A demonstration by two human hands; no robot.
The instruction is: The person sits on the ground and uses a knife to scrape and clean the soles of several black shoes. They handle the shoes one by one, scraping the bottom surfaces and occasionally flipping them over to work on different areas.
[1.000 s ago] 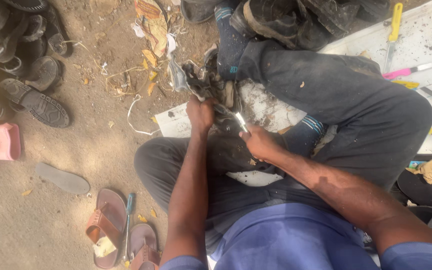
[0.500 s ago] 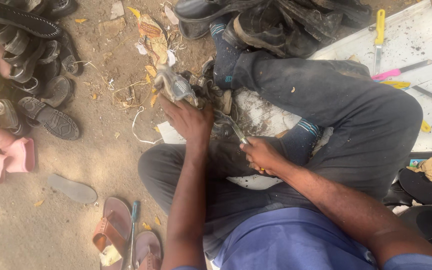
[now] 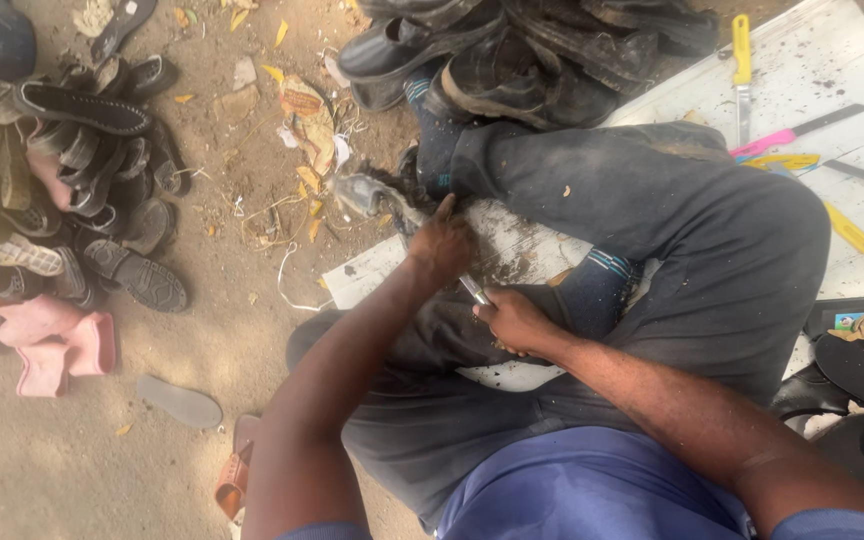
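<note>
Outdoor cobbler's spot, piled shoes (image 3: pixel 82 190), knives (image 3: pixel 740 70)

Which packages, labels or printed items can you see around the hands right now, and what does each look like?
Small printed card or packet: right edge, beside the dark-trousered knee, rectangular, blue-green with red; partly hidden.
Crumpled printed wrapper: on the dirt ahead of the left hand, flattened, tan and orange.
No signs or screens in view.

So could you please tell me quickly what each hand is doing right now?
Left hand: closed on a worn shoe.
Right hand: closed on a small metal blade.
</note>
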